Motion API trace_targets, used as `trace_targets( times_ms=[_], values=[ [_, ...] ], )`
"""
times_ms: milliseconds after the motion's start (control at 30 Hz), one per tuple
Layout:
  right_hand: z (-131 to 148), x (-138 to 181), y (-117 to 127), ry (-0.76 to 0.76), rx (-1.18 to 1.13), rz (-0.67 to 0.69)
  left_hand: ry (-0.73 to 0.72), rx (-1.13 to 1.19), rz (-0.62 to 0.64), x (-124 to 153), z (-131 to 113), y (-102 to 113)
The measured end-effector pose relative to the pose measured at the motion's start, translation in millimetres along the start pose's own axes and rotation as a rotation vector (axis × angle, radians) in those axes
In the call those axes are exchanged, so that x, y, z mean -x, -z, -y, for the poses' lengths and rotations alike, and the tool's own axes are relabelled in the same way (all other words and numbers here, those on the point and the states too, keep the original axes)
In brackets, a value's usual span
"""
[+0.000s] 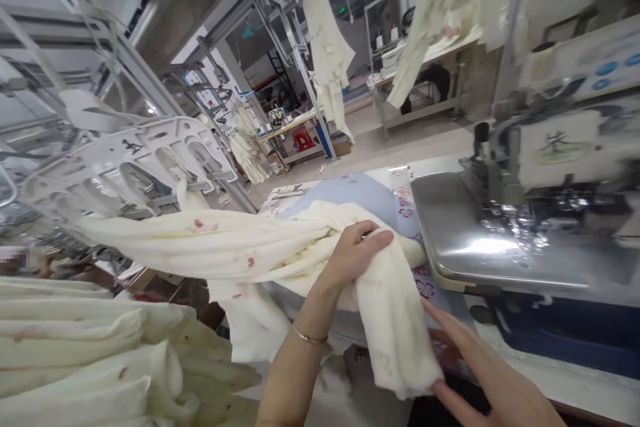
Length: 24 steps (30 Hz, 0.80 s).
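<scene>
A long cream fabric piece (240, 247) with small red marks lies across the table's left end and hangs over its front edge. My left hand (355, 253), a thin bracelet on the wrist, is closed on a bunched fold of this fabric near the sewing machine's steel bed (460, 240). My right hand (470, 347) lies lower, fingers stretched out flat against the hanging end of the same fabric (395, 333).
An industrial sewing machine (560, 160) stands at the right. Folded cream pieces (85, 353) are stacked at lower left. A white plastic hanger rack (130, 167) sits left. More cream garments (325, 47) hang from overhead rails; work tables stand behind.
</scene>
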State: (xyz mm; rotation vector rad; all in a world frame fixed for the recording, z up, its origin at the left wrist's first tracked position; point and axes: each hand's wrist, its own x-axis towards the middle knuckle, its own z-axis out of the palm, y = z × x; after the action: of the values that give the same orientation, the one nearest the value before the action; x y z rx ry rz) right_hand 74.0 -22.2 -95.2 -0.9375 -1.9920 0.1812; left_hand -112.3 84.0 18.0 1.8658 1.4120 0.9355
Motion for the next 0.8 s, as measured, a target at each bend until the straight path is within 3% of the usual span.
trace_targets(
  times_ms=[100, 200, 333, 400, 500, 633, 733, 800],
  values=[
    [0, -15, 9, -0.034, -0.061, -0.047, -0.035, -0.025, -0.027, -3, -8, -19],
    [-6, -26, 24, -0.052, -0.038, -0.099, -0.145, -0.062, -0.063, 25, -17, -27],
    [-12, -34, 42, -0.039, -0.031, -0.130, -0.359, -0.252, 0.198, 71, -31, -31],
    [-13, -35, 48, -0.013, -0.041, -0.151, -0.332, -0.359, 0.271, 81, -35, -35],
    [-10, -34, 54, 0.013, -0.057, -0.184, -0.220, -0.366, 0.359, 78, -42, -40],
    [-5, -29, 60, -0.007, -0.076, -0.195, -0.219, -0.303, 0.427, 59, -47, -50],
    [-5, -19, 58, -0.107, -0.060, -0.238, -0.229, -0.267, 0.537, 51, -47, -57],
    [-6, -8, 52, -0.278, -0.097, -0.235, -0.254, -0.251, 0.446, 51, -47, -57]
  ],
)
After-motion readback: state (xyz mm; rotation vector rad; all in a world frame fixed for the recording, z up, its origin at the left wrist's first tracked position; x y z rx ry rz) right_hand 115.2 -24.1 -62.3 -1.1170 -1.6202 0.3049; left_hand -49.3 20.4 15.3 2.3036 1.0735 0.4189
